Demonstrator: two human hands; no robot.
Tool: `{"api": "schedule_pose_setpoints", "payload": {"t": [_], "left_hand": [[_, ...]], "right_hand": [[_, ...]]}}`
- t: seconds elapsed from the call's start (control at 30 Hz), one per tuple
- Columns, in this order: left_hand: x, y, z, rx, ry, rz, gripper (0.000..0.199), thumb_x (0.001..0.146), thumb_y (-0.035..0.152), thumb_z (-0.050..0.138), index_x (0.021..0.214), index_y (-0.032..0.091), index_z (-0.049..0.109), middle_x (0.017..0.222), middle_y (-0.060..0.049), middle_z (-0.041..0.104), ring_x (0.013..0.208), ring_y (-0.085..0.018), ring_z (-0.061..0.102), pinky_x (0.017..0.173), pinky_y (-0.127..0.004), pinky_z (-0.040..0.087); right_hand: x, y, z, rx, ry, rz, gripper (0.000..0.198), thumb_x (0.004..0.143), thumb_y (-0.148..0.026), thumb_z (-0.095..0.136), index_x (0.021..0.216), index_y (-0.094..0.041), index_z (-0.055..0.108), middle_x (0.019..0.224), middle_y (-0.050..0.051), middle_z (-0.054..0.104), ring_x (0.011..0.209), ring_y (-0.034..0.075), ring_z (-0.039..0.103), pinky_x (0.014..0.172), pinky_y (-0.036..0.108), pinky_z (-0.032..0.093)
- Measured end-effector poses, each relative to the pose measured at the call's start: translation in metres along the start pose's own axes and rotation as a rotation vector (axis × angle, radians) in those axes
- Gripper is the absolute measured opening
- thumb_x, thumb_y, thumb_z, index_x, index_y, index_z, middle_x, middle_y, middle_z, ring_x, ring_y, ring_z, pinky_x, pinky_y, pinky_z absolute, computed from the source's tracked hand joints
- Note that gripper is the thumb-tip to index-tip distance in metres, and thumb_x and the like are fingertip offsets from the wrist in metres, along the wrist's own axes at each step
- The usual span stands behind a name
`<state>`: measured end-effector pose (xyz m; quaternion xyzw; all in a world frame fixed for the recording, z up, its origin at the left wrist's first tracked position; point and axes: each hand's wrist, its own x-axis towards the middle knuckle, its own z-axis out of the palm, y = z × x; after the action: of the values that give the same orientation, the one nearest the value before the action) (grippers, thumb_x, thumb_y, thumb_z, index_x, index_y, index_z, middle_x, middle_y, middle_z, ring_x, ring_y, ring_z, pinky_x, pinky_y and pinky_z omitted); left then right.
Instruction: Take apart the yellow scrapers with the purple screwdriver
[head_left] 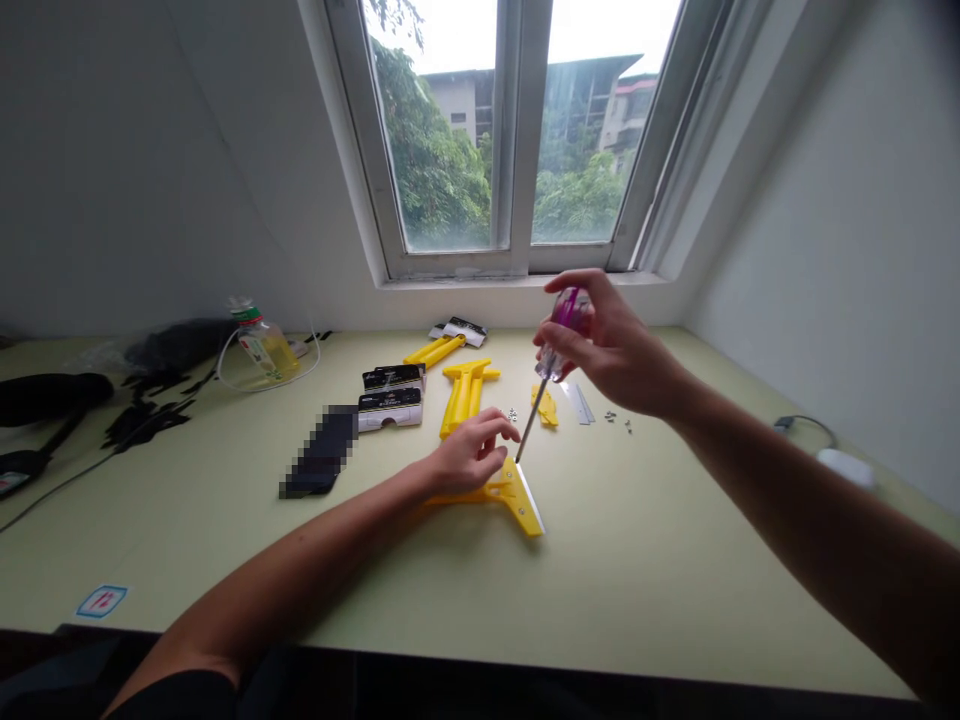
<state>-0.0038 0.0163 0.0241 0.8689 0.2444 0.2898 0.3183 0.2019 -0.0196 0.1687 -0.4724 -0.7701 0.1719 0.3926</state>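
Observation:
My right hand (611,345) grips the clear and purple handle of a screwdriver (531,420), its fingers wrapped round it. The shaft slants down to the left, and its tip meets the far end of a yellow scraper's head. That scraper (517,500) lies on the table with a metal blade along its right edge and screws in its head. Above its neck, my left hand (474,452) is closed on the scraper with bent fingers, thumb and forefinger close to the screwdriver tip. Part of the scraper's handle is hidden beneath my left wrist and forearm.
Beyond my hands lie yellow scraper handles (463,395), small yellow plates (545,406), metal blades (577,403) and loose screws (611,416). Black-and-white packages (390,408) and a dark phone-like slab (322,450) sit left. A bottle (266,345) stands farther back, below the window.

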Motion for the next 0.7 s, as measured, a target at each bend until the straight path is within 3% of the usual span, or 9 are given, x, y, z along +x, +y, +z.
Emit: {"api": "schedule_pose_setpoints", "payload": {"t": [0.13,0.23,0.33,0.4,0.6,0.7], "left_hand": [[0.000,0.009,-0.009,0.127,0.095,0.007,0.018,0.091,0.015,0.043,0.088,0.015,0.061,0.086,-0.005,0.058,0.068,-0.011,0.050,0.061,-0.023,0.043],[-0.012,0.019,-0.016,0.350,-0.050,0.065,0.019,0.093,0.023,0.048,0.101,0.018,0.064,0.095,-0.006,0.062,0.077,-0.014,0.056,0.068,-0.026,0.046],[-0.033,0.025,-0.014,0.582,-0.226,0.120,0.032,0.092,0.036,0.056,0.123,0.029,0.060,0.115,-0.007,0.060,0.093,-0.020,0.060,0.077,-0.032,0.049],[-0.044,0.024,-0.009,0.665,-0.286,0.132,0.034,0.093,0.037,0.054,0.127,0.034,0.057,0.117,-0.006,0.059,0.094,-0.020,0.060,0.077,-0.032,0.050],[-0.049,0.014,0.001,0.720,-0.309,0.168,0.035,0.100,0.029,0.039,0.129,0.032,0.058,0.105,-0.005,0.062,0.087,-0.016,0.059,0.072,-0.027,0.049],[-0.048,0.013,0.000,0.733,-0.291,0.173,0.034,0.101,0.030,0.039,0.129,0.032,0.058,0.105,-0.005,0.062,0.087,-0.017,0.059,0.072,-0.028,0.048]], "right_hand": [[-0.011,0.003,-0.012,0.123,0.067,0.043,0.044,0.094,-0.040,0.046,0.132,-0.028,0.028,0.094,0.005,0.063,0.082,0.022,0.067,0.063,0.035,0.054],[-0.026,0.013,-0.011,0.323,0.065,0.049,0.040,0.092,-0.039,0.052,0.124,-0.029,0.031,0.089,0.003,0.062,0.078,0.022,0.067,0.061,0.035,0.056],[-0.042,0.027,-0.004,0.517,0.084,-0.017,0.036,0.091,-0.037,0.057,0.118,-0.029,0.034,0.085,0.001,0.062,0.075,0.020,0.067,0.060,0.035,0.058],[-0.051,0.036,0.000,0.593,0.106,-0.034,0.035,0.091,-0.035,0.058,0.117,-0.029,0.035,0.085,0.000,0.062,0.076,0.020,0.067,0.061,0.035,0.058],[-0.060,0.054,0.008,0.665,0.141,-0.044,0.033,0.093,-0.031,0.057,0.119,-0.030,0.037,0.088,0.001,0.063,0.078,0.020,0.067,0.055,0.033,0.058],[-0.061,0.056,0.009,0.664,0.162,-0.072,0.033,0.093,-0.028,0.057,0.120,-0.030,0.038,0.089,0.000,0.064,0.079,0.019,0.067,0.062,0.034,0.059]]}}
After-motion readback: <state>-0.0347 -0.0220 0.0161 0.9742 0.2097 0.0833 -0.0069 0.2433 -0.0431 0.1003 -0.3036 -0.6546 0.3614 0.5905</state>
